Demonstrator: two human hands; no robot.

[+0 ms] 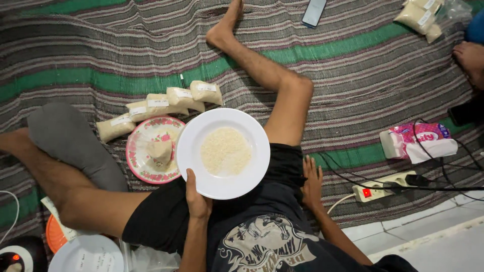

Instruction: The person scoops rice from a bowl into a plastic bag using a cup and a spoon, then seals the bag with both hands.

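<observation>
My left hand (pixel 197 198) grips the near rim of a white plate (pixel 196 132) and holds it above my lap. A flat heap of raw white rice (pixel 226 150) lies in the plate's middle. My right hand (pixel 312 182) rests palm down on the striped mat beside my right thigh, fingers apart, holding nothing. Just left of the white plate lies a pink flowered plate (pixel 142 151) with a small bag of rice (pixel 160 151) on it. Several more small bags of rice (pixel 166 103) lie in a row behind it.
A grey cushion (pixel 70 141) lies at left. A white power strip (pixel 385 184) with black cables and a pink tissue pack (pixel 418 141) sit at right. A phone (pixel 314 12), more rice bags (pixel 419 17) and another person's foot (pixel 471 60) are at the far edge.
</observation>
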